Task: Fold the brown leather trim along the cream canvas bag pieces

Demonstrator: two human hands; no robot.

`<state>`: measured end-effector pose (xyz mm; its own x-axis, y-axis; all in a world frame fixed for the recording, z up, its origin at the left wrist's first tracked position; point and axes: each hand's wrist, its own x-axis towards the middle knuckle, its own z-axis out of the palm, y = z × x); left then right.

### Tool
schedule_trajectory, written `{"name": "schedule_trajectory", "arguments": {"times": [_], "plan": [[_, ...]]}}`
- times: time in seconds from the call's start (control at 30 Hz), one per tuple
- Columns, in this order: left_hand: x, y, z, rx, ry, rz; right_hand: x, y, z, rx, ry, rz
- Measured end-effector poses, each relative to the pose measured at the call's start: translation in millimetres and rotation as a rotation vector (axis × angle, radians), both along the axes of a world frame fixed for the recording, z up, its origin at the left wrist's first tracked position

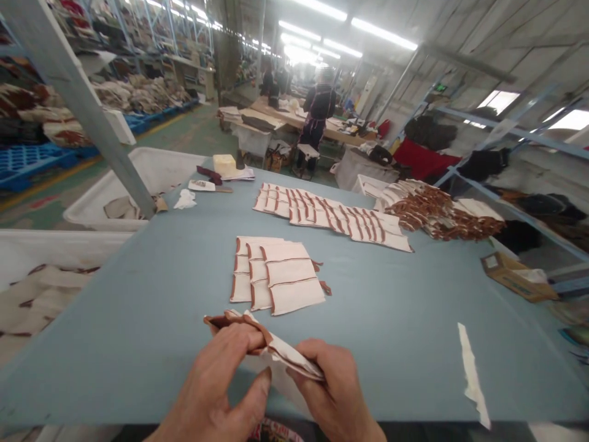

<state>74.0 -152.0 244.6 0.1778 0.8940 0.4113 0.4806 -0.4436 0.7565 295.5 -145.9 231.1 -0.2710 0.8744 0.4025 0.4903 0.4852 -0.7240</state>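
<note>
My left hand (221, 380) and my right hand (338, 396) are both closed on a cream fabric piece with brown trim (276, 351), held just above the near edge of the blue-grey table (138, 319). The piece is folded and bunched between my fingers. Just beyond it lies a small overlapping stack of the same cream pieces (276, 276), flat on the table. Farther back runs a long overlapping row of such pieces (331, 216). A loose heap of them (437, 212) sits at the far right.
A white paper strip (472, 374) lies near the right front edge. White bins (151, 169) with fabric stand left of the table, behind a slanted grey post (87, 107). A cardboard box (515, 276) sits at the right. A person (317, 120) stands at a far table.
</note>
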Motion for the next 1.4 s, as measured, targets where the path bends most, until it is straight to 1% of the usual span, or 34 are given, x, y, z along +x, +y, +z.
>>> {"name": "schedule_trajectory", "arguments": {"times": [0.1, 0.17, 0.23, 0.33, 0.4, 0.47, 0.57, 0.63, 0.7, 0.87, 0.93, 0.97, 1.13, 1.27, 1.33, 1.4], "plan": [[-13, -12, -1.6, -0.240, 0.023, 0.024, -4, -3, -3.3, 0.019, -0.132, 0.086], [-19, -14, 0.8, -0.374, 0.016, 0.006, -6, -7, -5.8, -0.019, -0.162, 0.096], [-22, -12, 4.9, -0.458, -0.013, -0.051, -10, -13, -7.9, -0.123, -0.125, 0.066], [-21, -8, 12.0, -0.555, -0.053, -0.125, -17, -21, -5.1, -0.357, 0.001, -0.002], [-18, -7, 17.6, -0.582, -0.060, -0.139, -20, -22, 3.6, -0.478, 0.096, -0.011], [-16, -8, 23.9, -0.566, -0.058, -0.121, -21, -18, 16.8, -0.571, 0.214, 0.018], [-15, -8, 32.1, -0.525, -0.036, -0.092, -22, -6, 36.4, -0.744, 0.379, 0.146], [-17, -7, 34.5, -0.517, -0.015, -0.118, -22, 0, 44.3, -0.832, 0.431, 0.230], [-19, -8, 34.7, -0.538, -0.007, -0.137, -23, 4, 47.0, -0.871, 0.447, 0.256], [-15, -13, 35.9, -0.575, -0.037, -0.090, -25, 0, 42.9, -0.941, 0.443, 0.279], [-11, -14, 38.3, -0.608, -0.058, -0.106, -24, -3, 41.0, -0.932, 0.438, 0.283], [-10, -14, 39.6, -0.617, -0.069, -0.108, -22, -5, 40.2, -0.900, 0.425, 0.272], [-7, -15, 41.4, -0.594, -0.118, -0.112, -17, -18, 38.6, -0.633, 0.260, 0.162], [-6, -17, 38.6, -0.630, -0.187, -0.142, -16, -26, 43.7, -0.483, 0.167, 0.123], [-4, -18, 37.4, -0.636, -0.204, -0.132, -17, -28, 46.8, -0.427, 0.151, 0.111], [-2, -19, 36.7, -0.632, -0.176, -0.098, -17, -29, 48.7, -0.387, 0.142, 0.105]]}}
